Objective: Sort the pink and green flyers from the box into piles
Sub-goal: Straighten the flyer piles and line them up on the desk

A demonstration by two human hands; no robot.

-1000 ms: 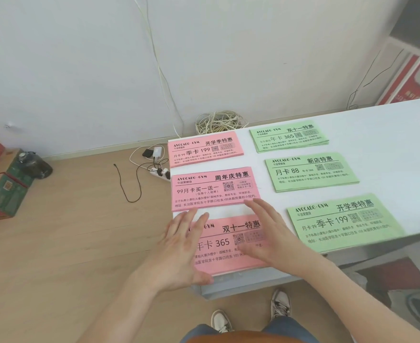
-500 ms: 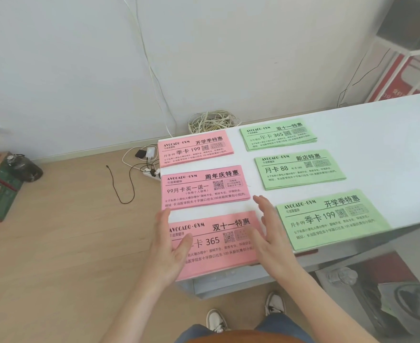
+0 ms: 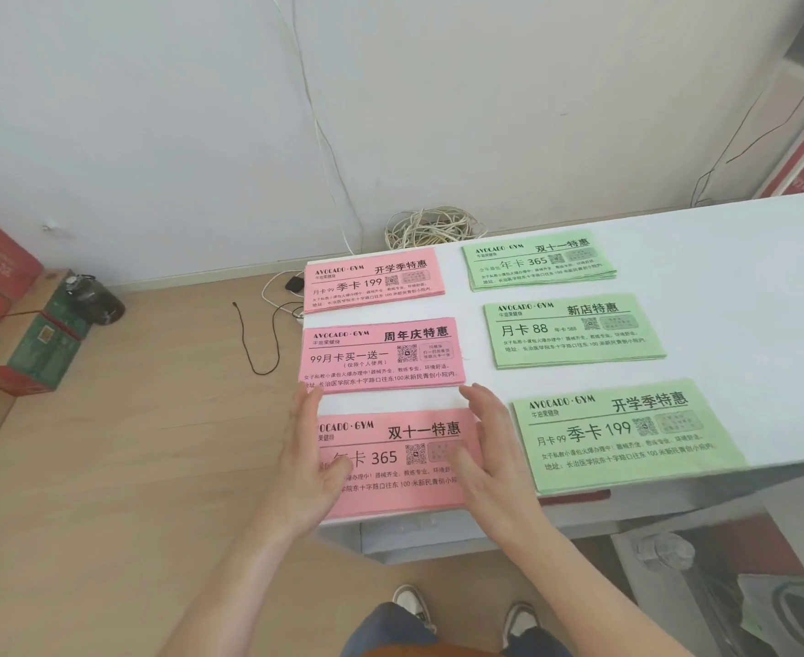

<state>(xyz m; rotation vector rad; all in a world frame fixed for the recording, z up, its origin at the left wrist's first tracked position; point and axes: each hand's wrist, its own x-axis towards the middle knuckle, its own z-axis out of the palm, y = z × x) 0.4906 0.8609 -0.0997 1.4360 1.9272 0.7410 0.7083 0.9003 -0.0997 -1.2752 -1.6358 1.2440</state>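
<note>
Left hand (image 3: 307, 462) and right hand (image 3: 495, 457), fingers straight, gripping nothing, set on edge against the 9 and 3 o'clock sides of the near stack of pink rectangular paper flyers (image 3: 400, 471), thumbs lying on its top sheet. At 12 o'clock from it on the white table (image 3: 746, 286), the middle pink stack (image 3: 381, 355), then the far pink stack (image 3: 374, 279). At 3 o'clock of these, a column of green paper flyers: near green stack (image 3: 627, 433), middle green stack (image 3: 575, 330), far green stack (image 3: 540, 260), all flat and apart.
</note>
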